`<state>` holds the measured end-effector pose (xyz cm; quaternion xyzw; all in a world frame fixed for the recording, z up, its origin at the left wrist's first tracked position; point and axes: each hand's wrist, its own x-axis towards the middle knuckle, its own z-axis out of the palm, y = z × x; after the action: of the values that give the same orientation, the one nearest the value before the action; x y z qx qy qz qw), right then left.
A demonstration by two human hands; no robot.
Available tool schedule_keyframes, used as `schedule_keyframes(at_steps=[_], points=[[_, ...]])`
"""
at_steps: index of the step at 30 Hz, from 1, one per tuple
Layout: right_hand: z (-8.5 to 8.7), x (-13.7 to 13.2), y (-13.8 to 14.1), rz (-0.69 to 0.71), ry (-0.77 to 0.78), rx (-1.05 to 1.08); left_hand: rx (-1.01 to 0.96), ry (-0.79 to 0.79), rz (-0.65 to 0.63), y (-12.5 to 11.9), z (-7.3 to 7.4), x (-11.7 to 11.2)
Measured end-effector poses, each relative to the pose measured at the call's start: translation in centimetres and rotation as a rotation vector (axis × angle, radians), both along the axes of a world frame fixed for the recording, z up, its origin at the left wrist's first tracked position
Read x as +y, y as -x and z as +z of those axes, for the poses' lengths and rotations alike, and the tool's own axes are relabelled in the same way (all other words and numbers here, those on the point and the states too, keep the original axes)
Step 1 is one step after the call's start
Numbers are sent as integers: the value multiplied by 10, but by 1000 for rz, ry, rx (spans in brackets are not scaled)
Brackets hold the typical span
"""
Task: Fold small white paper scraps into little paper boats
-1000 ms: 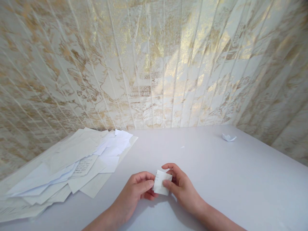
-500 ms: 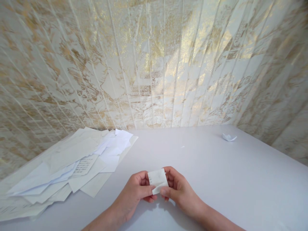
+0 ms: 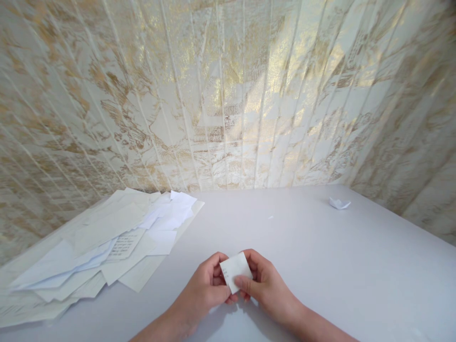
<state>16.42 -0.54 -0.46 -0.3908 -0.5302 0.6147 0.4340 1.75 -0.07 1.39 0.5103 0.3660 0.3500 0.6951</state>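
Note:
Between my two hands is a small folded square of white paper, tilted, with a few printed marks along its left side. My right hand pinches it, the thumb pressed flat on its face near the lower right. The fingers of my left hand curl behind the paper's left edge, and the left thumb lies at its lower left corner. Most of the fingertips behind the paper are hidden. Both hands are just above the white table.
A spread pile of loose paper sheets, some printed, covers the table's left side. At the far right lies a small folded paper piece. A tiny paper scrap is near the middle back. A gold-patterned wall rises behind the table.
The paper square has turned a little in my hands, and the flap raised at its lower edge now lies flat. My left thumb has slid off its face toward the lower corner.

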Motion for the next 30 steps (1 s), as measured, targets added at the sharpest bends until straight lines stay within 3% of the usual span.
schedule_keyframes(at_steps=[4,10,14,20,30], points=[[1,1,1,-64,30,21,-126,-18,-37,-1,0,-1],[0,3,2,-80,76,-8,110,-66,90,-1,-4,0],[-5,5,0,-102,79,-55,176,-6,136,1,-2,-1],[-6,6,-3,-131,101,-86,139,10,152,2,-5,0],[5,4,-4,-52,224,151,-40,-104,110,3,-5,3]])
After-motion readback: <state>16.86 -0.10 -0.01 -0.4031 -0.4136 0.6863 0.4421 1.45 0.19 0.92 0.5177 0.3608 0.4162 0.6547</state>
